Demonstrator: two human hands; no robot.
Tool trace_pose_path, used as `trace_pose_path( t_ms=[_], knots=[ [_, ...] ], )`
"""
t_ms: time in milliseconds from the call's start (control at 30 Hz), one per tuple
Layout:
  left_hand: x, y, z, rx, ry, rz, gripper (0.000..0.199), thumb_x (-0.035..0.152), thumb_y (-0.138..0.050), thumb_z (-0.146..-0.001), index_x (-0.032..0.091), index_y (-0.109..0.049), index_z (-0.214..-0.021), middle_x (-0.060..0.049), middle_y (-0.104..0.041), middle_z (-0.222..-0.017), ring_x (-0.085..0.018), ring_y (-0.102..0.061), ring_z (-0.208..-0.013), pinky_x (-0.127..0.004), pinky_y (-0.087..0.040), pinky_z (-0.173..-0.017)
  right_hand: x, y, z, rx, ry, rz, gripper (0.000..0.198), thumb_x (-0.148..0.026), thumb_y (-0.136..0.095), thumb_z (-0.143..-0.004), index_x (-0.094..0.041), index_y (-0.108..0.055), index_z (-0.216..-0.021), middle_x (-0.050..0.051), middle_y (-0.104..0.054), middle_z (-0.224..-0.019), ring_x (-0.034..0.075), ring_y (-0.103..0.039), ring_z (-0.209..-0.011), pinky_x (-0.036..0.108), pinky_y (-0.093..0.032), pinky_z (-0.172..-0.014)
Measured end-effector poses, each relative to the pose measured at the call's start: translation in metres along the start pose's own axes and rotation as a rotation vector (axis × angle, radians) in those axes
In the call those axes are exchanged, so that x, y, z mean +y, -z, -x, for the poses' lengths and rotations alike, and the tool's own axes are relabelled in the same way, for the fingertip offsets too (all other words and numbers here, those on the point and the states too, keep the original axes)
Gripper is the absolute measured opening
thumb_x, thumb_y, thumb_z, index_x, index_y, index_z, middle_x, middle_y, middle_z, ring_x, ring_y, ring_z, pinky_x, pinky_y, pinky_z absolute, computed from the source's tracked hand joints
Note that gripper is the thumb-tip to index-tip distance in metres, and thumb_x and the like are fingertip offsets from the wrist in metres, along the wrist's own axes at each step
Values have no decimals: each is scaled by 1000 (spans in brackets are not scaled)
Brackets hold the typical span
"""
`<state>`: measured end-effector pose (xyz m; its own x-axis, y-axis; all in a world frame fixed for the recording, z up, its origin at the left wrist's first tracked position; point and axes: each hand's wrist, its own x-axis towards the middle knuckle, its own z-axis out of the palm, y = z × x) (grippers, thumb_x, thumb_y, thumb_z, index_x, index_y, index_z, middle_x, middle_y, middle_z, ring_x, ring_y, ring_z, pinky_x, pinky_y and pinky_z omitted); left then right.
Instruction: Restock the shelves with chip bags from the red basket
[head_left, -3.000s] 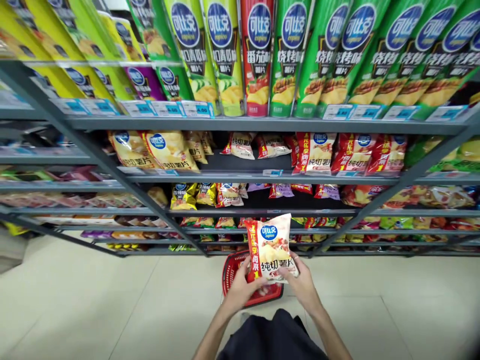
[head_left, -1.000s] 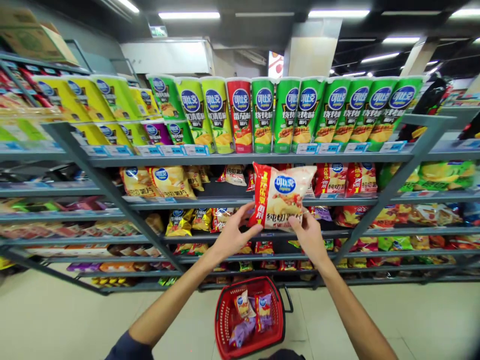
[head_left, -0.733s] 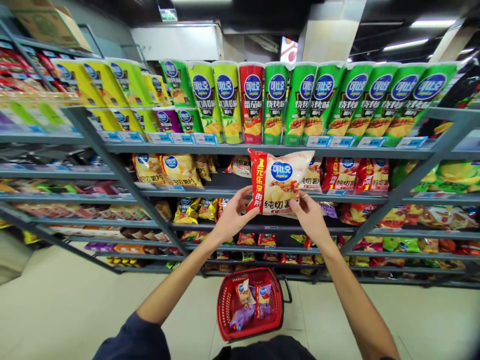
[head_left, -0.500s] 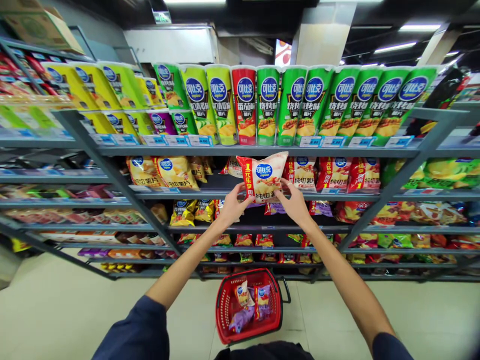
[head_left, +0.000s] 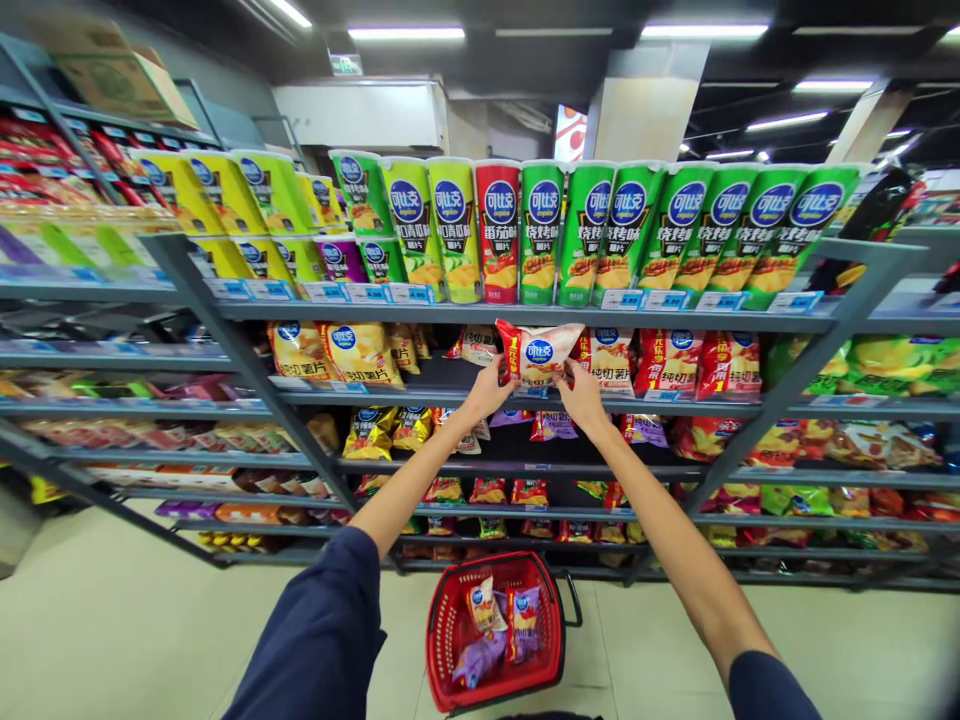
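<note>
Both my hands hold one red-and-cream bag of chips (head_left: 541,350) at the edge of the second shelf. My left hand (head_left: 491,388) grips its left side and my right hand (head_left: 580,392) its lower right corner. The bag leans back, its blue logo toward me. Just to its right stands a like bag (head_left: 609,360), and behind on the left another lies partly hidden (head_left: 474,346). On the floor below me is a red shopping basket (head_left: 444,600) holding a cream bag (head_left: 486,606) and two purple bags (head_left: 523,625).
Chip canisters (head_left: 541,235) line the top shelf above my hands. Yellow chip bags (head_left: 360,355) stand left on the same shelf. Lower shelves hold several more snack bags (head_left: 367,432). A slanted metal shelf post (head_left: 247,370) rises on the left, another (head_left: 802,340) on the right.
The bag has tipped back and moved a little further toward the shelf, with both hands still on it. My view has tilted slightly upward.
</note>
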<state>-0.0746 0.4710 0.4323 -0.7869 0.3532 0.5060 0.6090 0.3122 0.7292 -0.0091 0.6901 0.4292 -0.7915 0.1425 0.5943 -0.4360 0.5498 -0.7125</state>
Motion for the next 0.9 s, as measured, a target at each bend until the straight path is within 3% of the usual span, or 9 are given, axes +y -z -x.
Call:
trace_pose_path(
  t_ms=[167,333,433,600,733,833,900],
  knots=[
    [-6,6,-3,-82,-7,-179,57,25,-72,-86,11,-55,-139,-19,-71,-133,-31,-69,-121,-45,-54,-106,0,-9,-3,-3,-63,170,52,-21,-52,-96,-9,-51,-147,21,-71,-128,35,-67,-120,53,-52,-107],
    [-11,5,-5,-127,-2,-142,44,29,-67,-90,11,-62,-130,-17,-73,-129,-29,-72,-114,-42,-56,-102,-1,-17,-7,-39,-96,251,56,-24,-43,-100,-1,-45,-151,28,-68,-127,41,-65,-121,58,-49,-107],
    [-12,1,-12,-136,33,-148,40,29,-65,-92,9,-63,-126,-18,-75,-124,-29,-73,-109,-41,-57,-99,-3,-22,-5,41,-93,274,60,-25,-39,-101,0,-38,-155,30,-61,-138,39,-59,-131,59,-44,-114],
    [-11,-1,-20,-157,8,-145,54,31,-64,-92,10,-53,-141,-17,-71,-133,-28,-69,-119,-40,-54,-105,-10,-23,17,122,25,305,59,-26,-39,-101,-3,-40,-155,24,-42,-159,32,-38,-152,51,-33,-127],
    [-11,5,-19,-73,16,-238,67,39,-70,-88,11,-51,-145,-20,-66,-139,-32,-64,-128,-45,-49,-111,-10,-10,37,109,89,309,58,-30,-38,-104,-6,-41,-156,20,-36,-164,28,-34,-155,47,-31,-130],
    [-12,6,-17,-22,-4,-165,73,46,-74,-86,12,-50,-147,-18,-62,-146,-30,-59,-134,-42,-45,-115,-6,1,41,50,123,353,58,-31,-36,-105,-10,-40,-159,16,-33,-168,26,-31,-157,46,-30,-131],
    [-12,3,-19,-6,-15,-93,71,48,-72,-88,12,-51,-146,-17,-66,-139,-27,-64,-125,-38,-49,-110,-3,4,38,-55,142,412,59,-30,-37,-105,-10,-39,-160,15,-29,-170,28,-27,-159,48,-27,-132]
  ],
)
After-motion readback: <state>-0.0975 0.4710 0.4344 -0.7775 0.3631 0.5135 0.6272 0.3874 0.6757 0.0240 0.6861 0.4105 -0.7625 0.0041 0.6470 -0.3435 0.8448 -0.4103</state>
